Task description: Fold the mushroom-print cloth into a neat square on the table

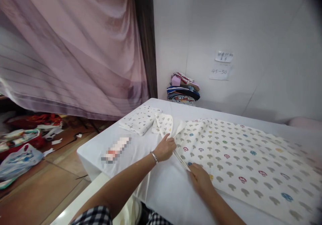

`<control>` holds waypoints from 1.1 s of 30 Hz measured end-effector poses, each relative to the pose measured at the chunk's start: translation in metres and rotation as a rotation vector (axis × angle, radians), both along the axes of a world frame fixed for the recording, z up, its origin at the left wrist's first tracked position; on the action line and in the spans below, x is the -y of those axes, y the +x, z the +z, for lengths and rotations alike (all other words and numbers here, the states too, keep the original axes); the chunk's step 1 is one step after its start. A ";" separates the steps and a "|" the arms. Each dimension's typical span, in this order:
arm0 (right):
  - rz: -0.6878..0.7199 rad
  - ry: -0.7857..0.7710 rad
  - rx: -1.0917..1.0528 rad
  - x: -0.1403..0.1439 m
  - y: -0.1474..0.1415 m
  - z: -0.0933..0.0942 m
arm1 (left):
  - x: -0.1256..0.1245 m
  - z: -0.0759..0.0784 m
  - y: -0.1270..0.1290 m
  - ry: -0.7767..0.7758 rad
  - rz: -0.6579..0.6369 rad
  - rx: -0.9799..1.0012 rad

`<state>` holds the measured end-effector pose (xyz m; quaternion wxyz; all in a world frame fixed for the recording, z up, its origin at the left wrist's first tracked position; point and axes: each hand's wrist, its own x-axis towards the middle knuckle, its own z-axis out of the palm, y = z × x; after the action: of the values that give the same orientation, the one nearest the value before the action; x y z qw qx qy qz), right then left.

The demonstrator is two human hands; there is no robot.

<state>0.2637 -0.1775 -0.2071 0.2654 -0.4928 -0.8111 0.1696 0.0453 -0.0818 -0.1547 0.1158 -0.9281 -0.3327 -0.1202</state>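
A long white cloth (233, 154) with grey and coloured mushroom prints lies spread over the right part of the table. My left hand (166, 149), with a bracelet at the wrist, is closed on its near edge close to the bunched left end. That end is turned over, with a flap rising beyond my fingers. Further right, my right hand (201, 178) grips the same edge, and the strip between both hands is drawn straight. My right fingertips are partly hidden. A folded white cloth (139, 119) with small dark prints lies left of the bunched end.
The white-covered table (161, 184) fills the front. On its left lies a pixelated object (116, 149). A stack of folded fabrics (183, 89) stands by the wall beyond. A pink curtain (100, 44) hangs at left; plastic bags (21, 161) and scraps lie on the floor.
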 end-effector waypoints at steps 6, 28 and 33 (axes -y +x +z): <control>0.031 -0.049 -0.016 0.001 0.002 -0.002 | -0.024 0.004 -0.005 -0.154 -0.017 0.065; 0.061 -0.032 0.092 0.000 -0.010 -0.033 | -0.179 0.025 0.046 -0.446 1.008 0.549; 0.062 -0.059 0.066 0.000 -0.011 -0.024 | -0.180 0.028 0.095 -0.460 0.804 0.456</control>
<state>0.2531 -0.1771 -0.2314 0.2186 -0.4805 -0.8289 0.1851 0.1400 0.0987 -0.1271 -0.1296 -0.6788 -0.6977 -0.1891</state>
